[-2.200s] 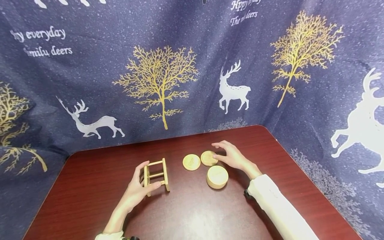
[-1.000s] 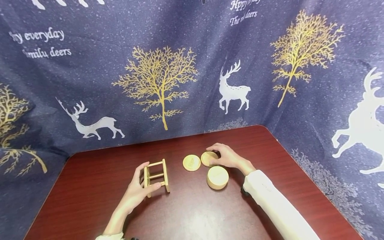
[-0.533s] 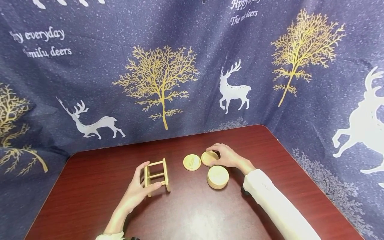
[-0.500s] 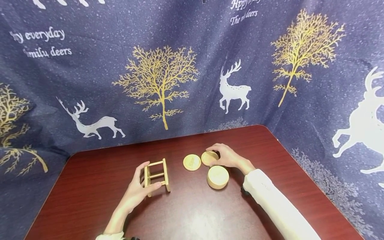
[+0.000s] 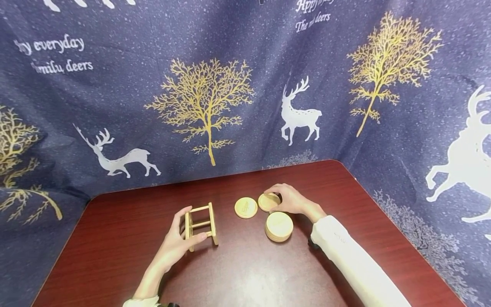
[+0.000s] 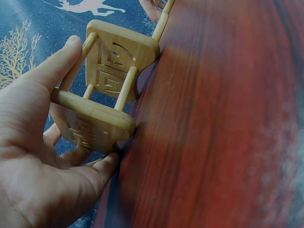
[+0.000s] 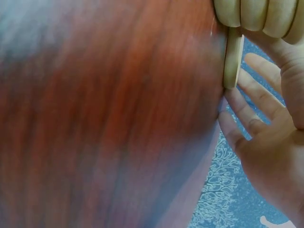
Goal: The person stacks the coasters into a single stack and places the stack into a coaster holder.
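Note:
A small wooden coaster holder (image 5: 212, 224), two end panels joined by dowels, stands on the table. My left hand (image 5: 172, 246) grips its left panel between thumb and fingers; cut-out patterns mark the panels of the holder (image 6: 142, 43) in the left wrist view. At the right, my right hand (image 5: 293, 200) has thumb and fingers bent round the edge of a round wooden coaster (image 5: 265, 202), which lies flat. In the right wrist view, fingertips of the right hand (image 7: 263, 137) meet that coaster's rim (image 7: 232, 61), while the stack hides the thumb.
Just left of the held coaster lies another coaster (image 5: 246, 207) with a carved mark. A stack of several coasters (image 5: 278, 226) stands nearer, close beside the right hand. Beyond the reddish-brown table (image 5: 134, 221) hangs a blue cloth (image 5: 245, 140) with deer and trees.
Since the oldest frame, my right hand has moved slightly left and closed its thumb and fingers round the coaster. It has stayed there since. My left hand keeps its hold on the holder.

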`<state>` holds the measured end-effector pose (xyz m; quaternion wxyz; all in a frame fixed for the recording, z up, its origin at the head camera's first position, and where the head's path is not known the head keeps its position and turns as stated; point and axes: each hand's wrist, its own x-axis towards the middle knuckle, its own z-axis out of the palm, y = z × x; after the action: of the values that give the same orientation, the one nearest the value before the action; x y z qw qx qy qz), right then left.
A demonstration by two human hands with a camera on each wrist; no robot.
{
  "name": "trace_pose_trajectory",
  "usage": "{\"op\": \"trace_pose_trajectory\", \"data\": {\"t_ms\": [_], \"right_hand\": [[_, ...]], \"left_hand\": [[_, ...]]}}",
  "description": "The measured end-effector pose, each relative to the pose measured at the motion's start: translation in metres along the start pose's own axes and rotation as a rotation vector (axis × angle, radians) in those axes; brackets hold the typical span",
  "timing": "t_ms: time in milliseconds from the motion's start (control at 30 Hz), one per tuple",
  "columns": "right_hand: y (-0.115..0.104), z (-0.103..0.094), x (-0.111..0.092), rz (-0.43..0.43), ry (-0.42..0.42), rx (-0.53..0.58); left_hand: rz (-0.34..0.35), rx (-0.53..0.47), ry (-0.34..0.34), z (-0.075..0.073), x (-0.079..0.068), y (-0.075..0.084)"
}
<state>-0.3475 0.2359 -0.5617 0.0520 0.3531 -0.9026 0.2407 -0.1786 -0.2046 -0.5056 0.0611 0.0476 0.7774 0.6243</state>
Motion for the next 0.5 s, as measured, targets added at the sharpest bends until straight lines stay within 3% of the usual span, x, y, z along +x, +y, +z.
{"op": "trace_pose_trajectory", "data": {"t_ms": [267, 500], "right_hand": [[0.0087, 0.003, 0.002, 0.034, -0.028, -0.022], [-0.0012, -0.0008, 0.0004, 0.056, -0.015, 0.007]], "left_hand": [[-0.002, 0.016, -0.001, -0.0003, -0.0009, 0.0008], [-0.006, 0.004, -0.002, -0.0001, -0.0006, 0.0017]]}}
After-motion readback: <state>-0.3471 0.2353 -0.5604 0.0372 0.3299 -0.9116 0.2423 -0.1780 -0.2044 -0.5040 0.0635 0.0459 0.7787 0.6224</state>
